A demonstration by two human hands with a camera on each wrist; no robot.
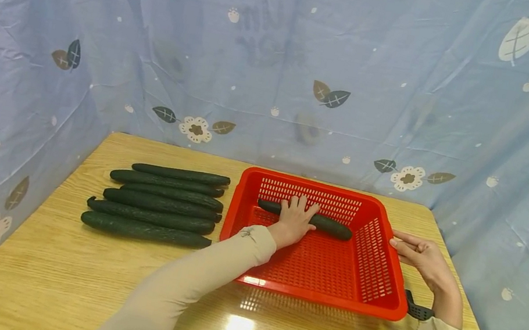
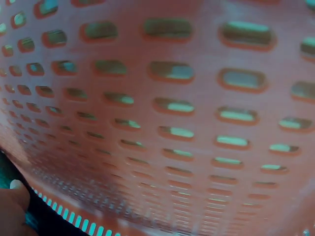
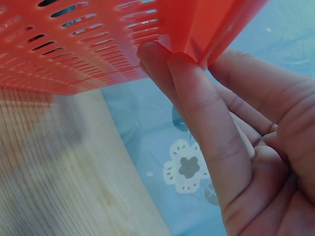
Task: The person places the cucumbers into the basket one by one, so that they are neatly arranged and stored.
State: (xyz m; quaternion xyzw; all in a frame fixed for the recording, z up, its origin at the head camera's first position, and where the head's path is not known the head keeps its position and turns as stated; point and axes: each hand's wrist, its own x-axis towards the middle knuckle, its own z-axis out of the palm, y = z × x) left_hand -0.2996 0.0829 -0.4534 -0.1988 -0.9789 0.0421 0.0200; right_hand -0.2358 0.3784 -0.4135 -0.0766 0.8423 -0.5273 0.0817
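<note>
Cucumbers (image 1: 146, 230), six, lie side by side on the wood-grain table (image 1: 64, 277), right ends just beside the red perforated plastic basket (image 1: 314, 185). Next, a beige-sleeved left arm (image 1: 203, 272) crosses the basket's near-left corner; its left hand (image 1: 293, 222) grasps a seventh cucumber (image 1: 333, 227) inside, fingers over the top. That one lies crosswise toward the basket's far side, right end angled slightly nearer the person. At the right rim, the right hand (image 1: 425, 261) pinches the basket edge between thumb and fingers. Black perforated item (image 1: 418, 311) by that wrist, identity unclear to me. Blue leaf-and-flower curtain (image 1: 265, 41) hangs around the table's back and sides.
</note>
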